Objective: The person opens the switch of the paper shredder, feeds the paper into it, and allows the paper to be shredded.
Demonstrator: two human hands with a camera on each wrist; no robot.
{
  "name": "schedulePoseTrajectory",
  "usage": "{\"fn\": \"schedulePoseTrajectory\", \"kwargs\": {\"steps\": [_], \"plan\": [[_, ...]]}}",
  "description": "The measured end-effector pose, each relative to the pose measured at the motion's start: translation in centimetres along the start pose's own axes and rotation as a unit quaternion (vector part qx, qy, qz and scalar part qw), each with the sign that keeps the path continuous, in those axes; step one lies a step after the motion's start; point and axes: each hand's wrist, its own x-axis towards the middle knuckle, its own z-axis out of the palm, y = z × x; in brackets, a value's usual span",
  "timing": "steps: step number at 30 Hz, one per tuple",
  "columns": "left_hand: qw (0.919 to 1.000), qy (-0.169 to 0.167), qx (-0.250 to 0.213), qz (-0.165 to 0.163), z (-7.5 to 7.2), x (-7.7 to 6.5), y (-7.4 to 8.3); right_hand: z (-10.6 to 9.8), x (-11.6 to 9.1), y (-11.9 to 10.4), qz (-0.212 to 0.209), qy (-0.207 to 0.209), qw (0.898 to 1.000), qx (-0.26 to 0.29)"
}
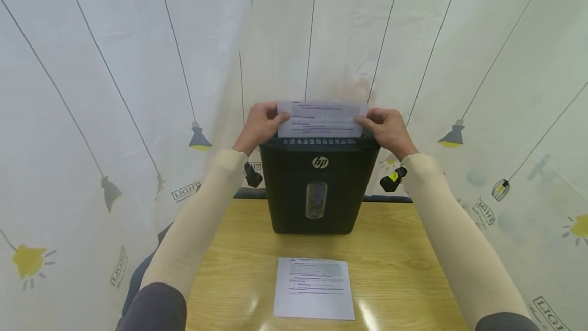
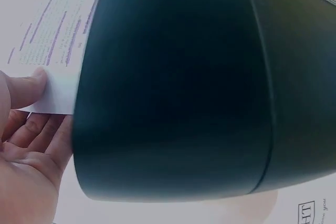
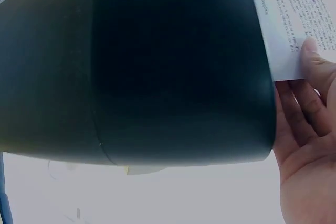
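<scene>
A printed sheet of paper (image 1: 321,119) with purple-marked lines stands upright at the top of a black HP paper shredder (image 1: 294,188). My left hand (image 1: 262,125) pinches its left edge between thumb and fingers, and my right hand (image 1: 387,129) pinches the right edge. The sheet's lower edge is hidden behind the shredder's front rim. In the left wrist view the thumb lies on the printed side of the paper (image 2: 60,85), with the fingers behind it. The right wrist view has the right thumb likewise on the paper (image 3: 286,61), close beside the shredder's dark side (image 3: 184,77).
Nearer me on the wooden table (image 1: 390,254) lies another marked printed sheet (image 1: 317,305). The shredder stands near the table's far edge. Behind it hangs a pale curtain (image 1: 285,29) printed with lamps. Each wrist wears a small black camera.
</scene>
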Motion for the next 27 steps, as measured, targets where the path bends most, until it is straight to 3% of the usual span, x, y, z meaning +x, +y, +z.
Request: {"fn": "schedulePoseTrajectory", "kwargs": {"steps": [9,27], "plan": [[0.9991,-0.017,0.038,0.000,0.4,-0.4,-0.4,0.1,-0.4,0.4,-0.009,-0.022,0.998,-0.051],[0.9960,-0.064,0.058,-0.025,-0.3,-0.7,0.7,-0.2,-0.5,-2.6,-0.019,-0.113,0.984,-0.139]]}}
